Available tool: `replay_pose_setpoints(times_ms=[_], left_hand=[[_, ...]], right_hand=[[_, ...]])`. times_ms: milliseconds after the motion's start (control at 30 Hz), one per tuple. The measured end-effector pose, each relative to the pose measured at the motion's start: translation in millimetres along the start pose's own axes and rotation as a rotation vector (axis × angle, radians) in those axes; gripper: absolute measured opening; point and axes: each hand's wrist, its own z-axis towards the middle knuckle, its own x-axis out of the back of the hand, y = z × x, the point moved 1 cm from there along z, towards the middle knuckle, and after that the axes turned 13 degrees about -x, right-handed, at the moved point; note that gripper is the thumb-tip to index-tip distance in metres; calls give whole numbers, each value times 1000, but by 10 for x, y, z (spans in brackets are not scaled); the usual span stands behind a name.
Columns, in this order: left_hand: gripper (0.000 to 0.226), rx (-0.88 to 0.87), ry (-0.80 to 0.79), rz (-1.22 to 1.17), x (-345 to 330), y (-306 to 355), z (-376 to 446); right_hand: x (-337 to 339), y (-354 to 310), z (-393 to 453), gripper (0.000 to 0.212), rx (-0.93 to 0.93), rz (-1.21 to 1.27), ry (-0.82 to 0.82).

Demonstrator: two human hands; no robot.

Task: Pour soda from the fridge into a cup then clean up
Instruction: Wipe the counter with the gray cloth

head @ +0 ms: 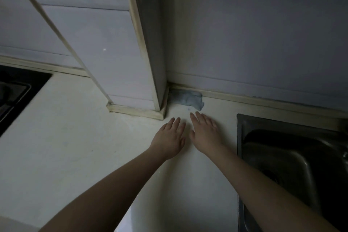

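White laminate bench (75,137) carries both hands, left hand (170,137) and right hand (206,131), each grip released, near crumpled blue-grey cloth (188,99). Step judged: clean-up. Next: grasp cloth.

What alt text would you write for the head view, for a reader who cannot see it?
Two open hands, left hand and right hand, reach flat over a pale counter toward a blue cloth lying in the wall corner. A metal sink is at the right and a dark stove at the left.
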Motion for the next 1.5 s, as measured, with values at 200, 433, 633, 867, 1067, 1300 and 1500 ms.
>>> replay_pose_setpoints(times_ms=[200, 433, 633, 867, 1067, 1300, 1500], left_hand=[[67, 66, 66, -102, 86, -230, 612], [60, 228, 124, -222, 74, -475, 1063], [61, 227, 43, -150, -73, -566, 1261], [61, 178, 25, -87, -32, -555, 1143], [65, 148, 0, -125, -116, -382, 862], [81, 61, 11, -108, -278, -263, 430], [78, -4, 57, -194, -415, -428, -67]], right_hand=[[-39, 55, 561, 61, 16, 55, -2], [-61, -21, 1071, 60, 42, 60, -27], [-240, -31, 1210, 74, 39, 41, -70], [-302, -12, 1071, 65, 62, -7, -41], [-293, -13, 783, 61, 55, 8, -86], [-425, -24, 395, 61, 131, -66, -143], [-492, -83, 36, 75, 132, 52, -211]])
